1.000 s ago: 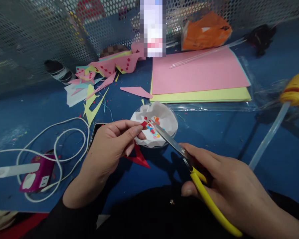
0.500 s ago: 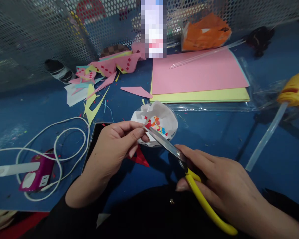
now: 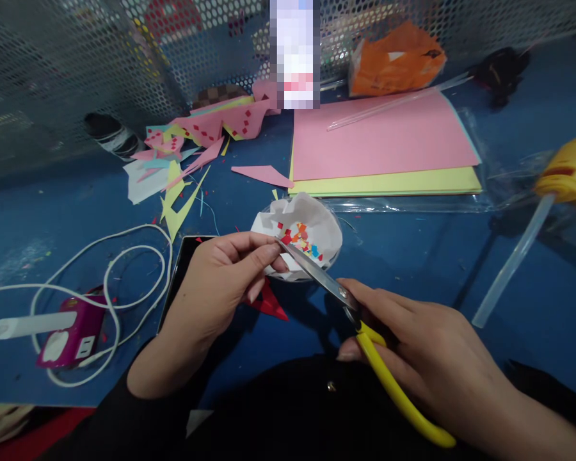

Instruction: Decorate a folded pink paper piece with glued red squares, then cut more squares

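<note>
My left hand (image 3: 221, 282) pinches a piece of red paper (image 3: 269, 302) whose larger part hangs below my fingers. My right hand (image 3: 413, 346) grips yellow-handled scissors (image 3: 365, 333). Their closed blades point up-left and meet my left fingertips over a small clear bowl (image 3: 300, 237). The bowl is lined with white tissue and holds several tiny coloured paper squares.
A pink sheet on a yellow sheet (image 3: 384, 150) lies behind the bowl. Paper scraps (image 3: 192, 153) litter the back left. A white cable (image 3: 100, 282) and a magenta charger (image 3: 72, 336) lie left, beside a dark phone (image 3: 180, 269). A yellow glue gun (image 3: 566, 173) sits right. Mesh wall behind.
The scissor blades have closed on the red strip and its tip has dropped into the bowl. Both hands have shifted slightly toward me.
</note>
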Available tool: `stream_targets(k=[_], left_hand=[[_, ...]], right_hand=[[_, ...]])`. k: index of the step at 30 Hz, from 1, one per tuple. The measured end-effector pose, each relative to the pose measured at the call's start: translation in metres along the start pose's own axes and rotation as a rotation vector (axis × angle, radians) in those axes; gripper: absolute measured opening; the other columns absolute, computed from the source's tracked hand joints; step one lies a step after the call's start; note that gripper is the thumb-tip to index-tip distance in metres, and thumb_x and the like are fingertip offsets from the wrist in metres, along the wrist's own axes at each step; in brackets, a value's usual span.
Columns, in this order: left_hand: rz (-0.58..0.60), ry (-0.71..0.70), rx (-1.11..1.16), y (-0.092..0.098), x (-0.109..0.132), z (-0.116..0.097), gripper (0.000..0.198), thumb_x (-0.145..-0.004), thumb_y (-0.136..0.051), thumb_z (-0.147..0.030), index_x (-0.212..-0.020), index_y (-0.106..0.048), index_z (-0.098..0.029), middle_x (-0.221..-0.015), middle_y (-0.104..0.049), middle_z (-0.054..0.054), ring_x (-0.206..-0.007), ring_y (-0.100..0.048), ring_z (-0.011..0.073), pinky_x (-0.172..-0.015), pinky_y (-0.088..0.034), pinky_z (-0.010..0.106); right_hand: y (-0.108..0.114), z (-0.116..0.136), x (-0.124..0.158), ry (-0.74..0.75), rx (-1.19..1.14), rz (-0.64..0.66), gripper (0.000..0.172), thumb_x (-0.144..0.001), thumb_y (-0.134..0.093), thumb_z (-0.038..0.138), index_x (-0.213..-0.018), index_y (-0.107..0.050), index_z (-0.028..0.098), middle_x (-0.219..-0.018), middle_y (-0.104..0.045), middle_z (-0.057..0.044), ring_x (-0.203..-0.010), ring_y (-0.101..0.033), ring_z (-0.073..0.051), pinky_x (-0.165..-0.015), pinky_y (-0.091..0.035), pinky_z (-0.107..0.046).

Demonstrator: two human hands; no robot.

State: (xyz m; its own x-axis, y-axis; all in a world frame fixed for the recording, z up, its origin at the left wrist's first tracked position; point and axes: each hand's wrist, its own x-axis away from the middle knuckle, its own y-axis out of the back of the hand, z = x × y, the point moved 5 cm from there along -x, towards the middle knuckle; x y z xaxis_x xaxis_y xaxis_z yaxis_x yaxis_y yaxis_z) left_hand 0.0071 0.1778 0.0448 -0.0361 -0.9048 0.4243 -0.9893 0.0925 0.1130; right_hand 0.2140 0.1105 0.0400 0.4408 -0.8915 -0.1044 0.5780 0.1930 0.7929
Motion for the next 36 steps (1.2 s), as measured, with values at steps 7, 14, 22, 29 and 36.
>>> stream_targets(k=[7,14,22,29,36], left_hand=[[0.007,-0.010,0.002,0.000,-0.001,-0.001,0.009,-0.081,-0.077,-0.027,-0.084,-0.077,-0.019,-0.070,-0.071,0.001,-0.041,-0.043,0.0044,-0.039,-0.028,0.018],[-0.011,-0.035,-0.059,0.001,-0.001,-0.005,0.014,-0.080,-0.078,-0.031,-0.077,-0.077,-0.018,-0.065,-0.072,0.001,-0.038,-0.039,0.0036,-0.037,-0.024,0.018],[-0.007,-0.029,-0.061,0.001,-0.002,-0.005,0.010,-0.080,-0.078,-0.028,-0.079,-0.077,-0.017,-0.065,-0.072,0.001,-0.037,-0.040,0.0020,-0.038,-0.026,0.017],[-0.016,-0.044,-0.072,0.003,-0.002,-0.005,0.009,-0.080,-0.077,-0.026,-0.079,-0.077,-0.017,-0.066,-0.072,0.001,-0.036,-0.040,0.0027,-0.038,-0.027,0.018],[-0.067,-0.047,-0.021,0.005,-0.001,-0.007,0.009,-0.081,-0.077,-0.025,-0.079,-0.076,-0.016,-0.066,-0.073,0.001,-0.036,-0.040,0.0022,-0.038,-0.026,0.018]], right_hand=[[-0.003,-0.004,0.005,-0.004,0.023,0.003,0.051,-0.103,-0.042,0.054,-0.129,-0.061,0.015,-0.081,-0.077,-0.007,-0.059,-0.074,-0.020,-0.050,-0.057,-0.027],[0.002,-0.004,0.004,-0.020,0.039,-0.012,0.050,-0.103,-0.040,0.054,-0.127,-0.062,0.017,-0.085,-0.079,-0.007,-0.063,-0.077,-0.020,-0.050,-0.058,-0.026],[0.002,-0.004,0.004,-0.017,0.044,-0.014,0.045,-0.103,-0.043,0.048,-0.126,-0.063,0.014,-0.084,-0.079,-0.008,-0.062,-0.077,-0.022,-0.051,-0.060,-0.029],[0.003,-0.005,0.003,-0.027,-0.002,-0.014,0.038,-0.101,-0.048,0.043,-0.125,-0.063,0.017,-0.087,-0.080,-0.005,-0.064,-0.078,-0.021,-0.048,-0.057,-0.027],[0.008,-0.001,-0.001,-0.054,-0.027,-0.041,0.046,-0.101,-0.045,0.055,-0.123,-0.062,0.019,-0.085,-0.080,-0.002,-0.064,-0.077,-0.018,-0.045,-0.054,-0.022]])
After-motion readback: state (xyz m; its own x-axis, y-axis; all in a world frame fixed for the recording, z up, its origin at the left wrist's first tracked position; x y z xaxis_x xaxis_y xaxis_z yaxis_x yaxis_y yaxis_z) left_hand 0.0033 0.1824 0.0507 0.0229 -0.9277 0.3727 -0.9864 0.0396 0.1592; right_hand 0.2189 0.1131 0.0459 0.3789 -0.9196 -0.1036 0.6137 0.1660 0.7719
